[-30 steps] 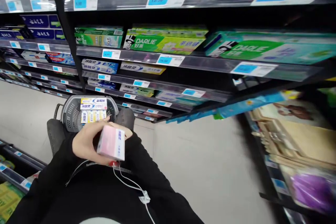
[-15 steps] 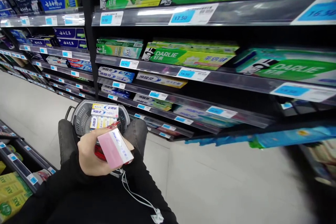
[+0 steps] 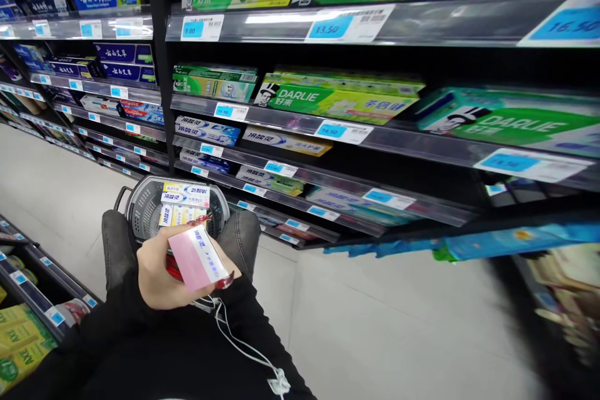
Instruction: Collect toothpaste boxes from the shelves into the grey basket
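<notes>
Carton tilted in your grip since a second ago, your view swung left

Beyond you stands one black shelf unit [image 3: 160, 75] with smooth, clear-fronted rails; three price labels [image 3: 334, 26] show on the big right-hand upper rail. One rounded basket [image 3: 148, 211] of perforated grey plastic sits between your two textured, grey-denim knees [image 3: 118, 250]. In it, toward the right, lie at least three flat-sided cardboard cartons [image 3: 185, 197]. Your left hand [image 3: 157, 272] has its fingers clamped around one boxy, smooth pink-and-white carton [image 3: 197, 259], held tilted just nearer than the basket. Your right hand [image 3: 230, 260] is mostly behind it; you can't tell how its fingers stand. One thin white cord hangs near, ending in a knot [image 3: 280, 382].
</notes>
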`<control>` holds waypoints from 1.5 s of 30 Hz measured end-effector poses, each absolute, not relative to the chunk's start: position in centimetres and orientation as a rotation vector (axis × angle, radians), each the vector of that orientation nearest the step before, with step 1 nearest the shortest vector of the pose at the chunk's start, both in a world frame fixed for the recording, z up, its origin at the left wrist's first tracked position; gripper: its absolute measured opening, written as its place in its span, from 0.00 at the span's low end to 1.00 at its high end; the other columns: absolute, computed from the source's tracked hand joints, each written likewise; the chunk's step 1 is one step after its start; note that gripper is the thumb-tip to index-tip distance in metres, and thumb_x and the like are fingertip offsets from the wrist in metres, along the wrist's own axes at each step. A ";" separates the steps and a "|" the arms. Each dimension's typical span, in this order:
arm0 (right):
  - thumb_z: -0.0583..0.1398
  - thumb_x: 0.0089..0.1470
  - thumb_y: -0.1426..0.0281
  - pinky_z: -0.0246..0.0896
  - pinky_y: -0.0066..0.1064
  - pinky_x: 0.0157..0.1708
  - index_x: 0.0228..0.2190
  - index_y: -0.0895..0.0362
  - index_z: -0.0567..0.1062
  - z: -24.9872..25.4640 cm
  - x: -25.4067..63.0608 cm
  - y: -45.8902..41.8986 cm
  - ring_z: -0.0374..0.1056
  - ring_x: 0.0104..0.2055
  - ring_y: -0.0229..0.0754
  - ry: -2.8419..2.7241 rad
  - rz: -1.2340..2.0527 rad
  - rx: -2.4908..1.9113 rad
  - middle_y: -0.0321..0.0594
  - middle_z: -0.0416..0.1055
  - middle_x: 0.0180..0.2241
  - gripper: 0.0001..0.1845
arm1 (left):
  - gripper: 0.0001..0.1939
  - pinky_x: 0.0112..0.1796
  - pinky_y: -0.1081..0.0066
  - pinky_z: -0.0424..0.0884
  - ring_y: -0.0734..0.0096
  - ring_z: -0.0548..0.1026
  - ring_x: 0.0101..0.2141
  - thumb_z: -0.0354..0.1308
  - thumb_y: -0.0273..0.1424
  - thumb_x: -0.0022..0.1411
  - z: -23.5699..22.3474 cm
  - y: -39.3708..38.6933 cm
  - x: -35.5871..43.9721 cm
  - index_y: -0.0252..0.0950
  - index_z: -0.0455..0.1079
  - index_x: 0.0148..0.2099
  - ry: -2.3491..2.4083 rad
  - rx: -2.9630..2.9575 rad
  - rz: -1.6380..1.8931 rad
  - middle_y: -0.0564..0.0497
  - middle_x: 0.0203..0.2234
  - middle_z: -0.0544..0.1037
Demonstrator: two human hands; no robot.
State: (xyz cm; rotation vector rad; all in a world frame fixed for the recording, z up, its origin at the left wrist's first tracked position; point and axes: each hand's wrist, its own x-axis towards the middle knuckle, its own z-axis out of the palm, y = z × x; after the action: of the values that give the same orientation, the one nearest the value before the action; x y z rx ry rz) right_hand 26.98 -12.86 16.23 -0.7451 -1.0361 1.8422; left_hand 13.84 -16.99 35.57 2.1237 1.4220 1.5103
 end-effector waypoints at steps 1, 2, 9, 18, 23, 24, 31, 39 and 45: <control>0.74 0.24 0.54 0.69 0.38 0.39 0.39 0.50 0.73 16.4 27.3 -13.1 0.72 0.41 0.48 -1.010 1.874 -0.718 0.40 0.73 0.40 0.37 | 0.28 0.30 0.72 0.77 0.64 0.81 0.31 0.69 0.38 0.45 35.5 -17.0 13.5 0.37 0.67 0.48 1.411 2.077 1.507 0.48 0.35 0.80; 0.74 0.25 0.55 0.69 0.37 0.41 0.40 0.50 0.72 16.8 27.8 -13.4 0.71 0.42 0.47 -0.976 1.892 -0.694 0.39 0.73 0.40 0.37 | 0.29 0.30 0.71 0.77 0.64 0.80 0.32 0.70 0.39 0.45 35.3 -16.9 12.9 0.37 0.67 0.48 1.395 2.021 1.503 0.48 0.36 0.80; 0.71 0.31 0.50 0.66 0.37 0.38 0.41 0.52 0.67 22.8 32.7 -15.5 0.68 0.41 0.48 -1.025 1.407 -0.880 0.42 0.68 0.39 0.37 | 0.33 0.36 0.69 0.75 0.62 0.79 0.36 0.75 0.39 0.38 32.8 -14.9 5.7 0.35 0.69 0.46 1.210 1.566 1.455 0.46 0.37 0.79; 0.69 0.44 0.60 0.65 0.38 0.38 0.43 0.50 0.69 30.6 32.9 -17.6 0.67 0.40 0.47 -1.446 0.844 -0.822 0.43 0.68 0.39 0.25 | 0.40 0.45 0.59 0.74 0.50 0.78 0.44 0.79 0.38 0.24 28.5 -14.5 0.6 0.38 0.71 0.44 1.069 1.278 1.415 0.45 0.39 0.79; 0.70 0.41 0.68 0.66 0.39 0.40 0.47 0.49 0.68 32.9 30.4 -18.8 0.67 0.42 0.47 -1.591 0.671 -0.767 0.42 0.69 0.40 0.30 | 0.42 0.50 0.54 0.71 0.45 0.75 0.49 0.79 0.39 0.23 25.3 -13.2 0.2 0.39 0.70 0.45 1.027 1.094 1.254 0.41 0.48 0.77; 0.69 0.41 0.68 0.67 0.39 0.40 0.48 0.49 0.68 33.3 30.0 -18.9 0.67 0.42 0.47 -1.623 0.657 -0.755 0.42 0.69 0.41 0.31 | 0.43 0.50 0.55 0.71 0.44 0.74 0.50 0.79 0.39 0.22 24.7 -12.9 0.3 0.38 0.70 0.45 1.035 1.072 1.223 0.40 0.48 0.77; 0.68 0.43 0.71 0.69 0.37 0.40 0.52 0.48 0.64 33.9 28.4 -19.4 0.69 0.43 0.47 -1.702 0.590 -0.753 0.43 0.70 0.42 0.34 | 0.41 0.48 0.59 0.72 0.45 0.72 0.53 0.79 0.36 0.22 21.8 -12.6 1.8 0.38 0.69 0.44 1.090 0.932 1.140 0.39 0.52 0.75; 0.67 0.45 0.67 0.70 0.41 0.44 0.46 0.53 0.69 24.9 32.2 -17.2 0.69 0.46 0.48 -1.591 0.963 -1.092 0.46 0.68 0.45 0.25 | 0.43 0.51 0.60 0.71 0.46 0.71 0.54 0.78 0.34 0.29 18.9 -14.0 0.0 0.34 0.69 0.50 1.229 1.031 1.021 0.38 0.52 0.75; 0.68 0.36 0.72 0.72 0.36 0.44 0.46 0.57 0.71 9.9 32.2 -10.6 0.71 0.47 0.45 -1.298 1.403 -1.344 0.45 0.66 0.49 0.31 | 0.54 0.56 0.58 0.66 0.49 0.70 0.55 0.75 0.40 0.33 11.9 -12.2 0.4 0.30 0.60 0.62 1.546 0.978 0.831 0.37 0.56 0.71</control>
State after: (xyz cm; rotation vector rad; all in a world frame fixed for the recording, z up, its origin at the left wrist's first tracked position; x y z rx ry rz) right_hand 32.25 -10.65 9.90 -1.3435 -1.2978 1.4026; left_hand 0.36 -12.23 11.88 0.9777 1.5455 0.8308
